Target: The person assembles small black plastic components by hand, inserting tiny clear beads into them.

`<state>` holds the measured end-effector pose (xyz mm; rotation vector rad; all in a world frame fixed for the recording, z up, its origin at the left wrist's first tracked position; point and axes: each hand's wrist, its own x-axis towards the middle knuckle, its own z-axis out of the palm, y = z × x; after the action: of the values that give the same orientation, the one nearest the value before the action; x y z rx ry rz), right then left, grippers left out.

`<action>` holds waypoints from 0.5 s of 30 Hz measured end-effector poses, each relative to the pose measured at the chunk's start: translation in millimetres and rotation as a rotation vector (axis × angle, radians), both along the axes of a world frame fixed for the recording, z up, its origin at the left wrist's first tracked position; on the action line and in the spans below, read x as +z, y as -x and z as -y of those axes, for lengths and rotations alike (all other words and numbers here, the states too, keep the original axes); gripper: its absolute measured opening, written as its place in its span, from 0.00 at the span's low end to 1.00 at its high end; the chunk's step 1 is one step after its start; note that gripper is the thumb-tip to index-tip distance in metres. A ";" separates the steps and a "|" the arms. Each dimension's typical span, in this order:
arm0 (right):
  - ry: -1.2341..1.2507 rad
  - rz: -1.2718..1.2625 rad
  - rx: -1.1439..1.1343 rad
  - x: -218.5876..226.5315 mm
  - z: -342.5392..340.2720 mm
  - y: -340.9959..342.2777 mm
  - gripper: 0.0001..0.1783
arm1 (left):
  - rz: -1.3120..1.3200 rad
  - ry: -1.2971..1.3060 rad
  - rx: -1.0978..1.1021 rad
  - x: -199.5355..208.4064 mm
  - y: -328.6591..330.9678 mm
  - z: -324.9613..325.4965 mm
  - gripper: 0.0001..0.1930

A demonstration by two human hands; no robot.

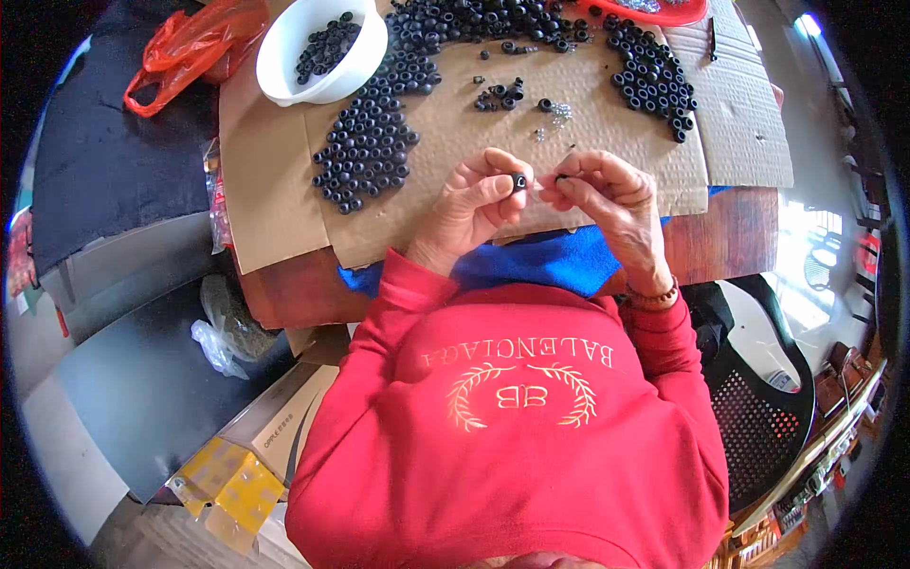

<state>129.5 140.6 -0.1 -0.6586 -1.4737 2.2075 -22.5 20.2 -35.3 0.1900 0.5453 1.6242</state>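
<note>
Two hands are raised close over the cardboard [284,180], likely for a better view. A black ring [519,181] is pinched by the left hand [474,204]; something tiny is gripped by the right hand [607,194].

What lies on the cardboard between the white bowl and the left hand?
In the head view, a dense cluster of black rings lies on the cardboard between the white bowl and the left hand.

home piecework bench | cardboard sheet [284,190] over wooden table [730,237] | heaps of black rings [365,152] | white bowl [284,57]
</note>
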 end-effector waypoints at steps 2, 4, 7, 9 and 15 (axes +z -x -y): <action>-0.102 0.002 -0.020 -3.4 -1.0 -1.0 0.06 | 0.005 -0.028 0.002 -2.9 -0.2 -1.4 0.09; -0.657 0.211 -0.026 -6.6 -4.1 -4.2 0.07 | 0.007 -0.056 0.005 -3.7 -0.4 -1.5 0.09; -0.279 0.133 -0.084 -7.0 4.2 -3.3 0.08 | 0.023 -0.067 -0.010 -2.2 -1.5 -1.5 0.09; -0.197 0.071 -0.084 1.3 7.1 -3.9 0.09 | -0.013 -0.007 0.034 -0.1 -4.1 -1.3 0.09; -0.191 -0.083 -0.112 2.3 15.1 0.5 0.09 | -0.040 0.093 0.035 10.5 -8.9 3.5 0.09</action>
<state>128.9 125.6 2.2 -0.5644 -1.5424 1.9568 -13.6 16.7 -24.8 0.1443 0.6571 1.6281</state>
